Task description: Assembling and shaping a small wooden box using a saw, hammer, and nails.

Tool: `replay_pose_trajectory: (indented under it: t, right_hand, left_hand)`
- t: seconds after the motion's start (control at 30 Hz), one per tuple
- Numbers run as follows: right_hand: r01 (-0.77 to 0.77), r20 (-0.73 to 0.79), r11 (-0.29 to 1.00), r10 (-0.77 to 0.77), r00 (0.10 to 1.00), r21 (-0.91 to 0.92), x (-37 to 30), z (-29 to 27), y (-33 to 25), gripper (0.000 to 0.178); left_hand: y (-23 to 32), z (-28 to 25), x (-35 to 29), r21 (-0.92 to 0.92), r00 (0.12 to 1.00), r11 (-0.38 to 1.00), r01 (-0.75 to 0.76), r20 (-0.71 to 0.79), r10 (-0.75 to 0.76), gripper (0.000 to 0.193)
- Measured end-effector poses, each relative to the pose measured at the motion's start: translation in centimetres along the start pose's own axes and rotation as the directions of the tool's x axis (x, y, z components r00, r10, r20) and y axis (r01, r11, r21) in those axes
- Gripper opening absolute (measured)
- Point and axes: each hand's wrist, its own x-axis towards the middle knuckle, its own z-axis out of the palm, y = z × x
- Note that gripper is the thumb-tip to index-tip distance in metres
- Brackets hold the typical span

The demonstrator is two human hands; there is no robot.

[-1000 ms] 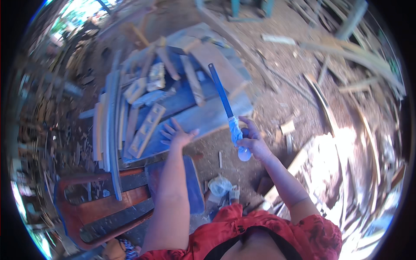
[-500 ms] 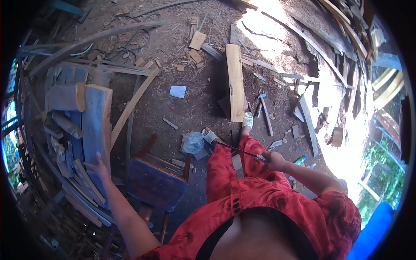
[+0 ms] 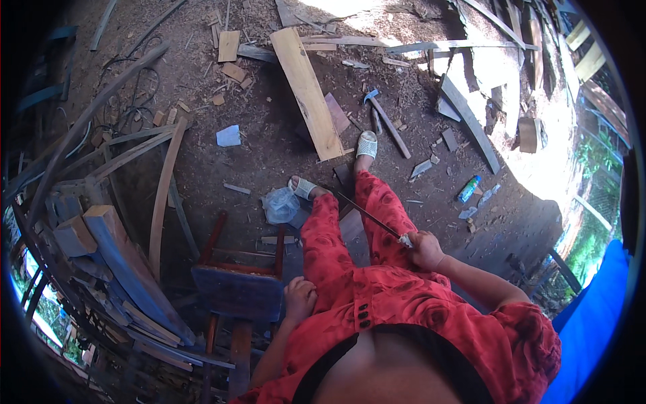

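My right hand [image 3: 425,250] is closed around the pale, wrapped-looking end of a long thin dark rod [image 3: 369,215], which slants up and left across my lower legs. My left hand [image 3: 300,297] has its fingers curled against the side of my red trouser leg [image 3: 328,244]; I see nothing in it, though its palm is hidden. Just left of that hand stands a dark wooden stool [image 3: 242,296] with reddish-brown legs. A thick timber [image 3: 131,266] leans at the left, apart from both hands.
Beyond my feet a pale plank [image 3: 308,94] stands on the dirt. A blue-headed hammer [image 3: 389,124], a clear plastic bag [image 3: 280,205] and a spray can [image 3: 469,189] lie around. Curved boards and scraps [image 3: 168,195] crowd the left; another board [image 3: 471,124] lies right.
My left hand has left the thick timber and come to my trouser leg, its fingers now curled. My right hand still grips the rod. The view has shifted, with my feet now higher in it.
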Motion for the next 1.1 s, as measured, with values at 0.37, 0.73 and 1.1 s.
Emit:
replay_pose_trajectory:
  t: [0.37,0.73,1.1]
  right_hand:
    - [-0.646,0.766,0.598,0.080,0.638,0.475,-2.1,-5.1,5.0,0.034]
    - [-0.318,0.329,0.473,0.062,0.942,0.822,14.7,-6.2,5.9,0.015]
    - [0.293,-0.346,0.440,0.044,0.937,0.849,47.5,-1.6,7.1,0.009]
  left_hand:
    - [1.4,-4.2,-1.0,-0.484,0.656,0.621,0.617,0.752,-0.066,0.015]
    - [-9.4,-7.9,19.4,-0.025,0.634,0.795,0.606,0.619,-0.464,0.020]
    - [-9.7,-7.3,58.0,-0.664,0.977,0.742,-0.094,-0.206,-0.060,0.069]
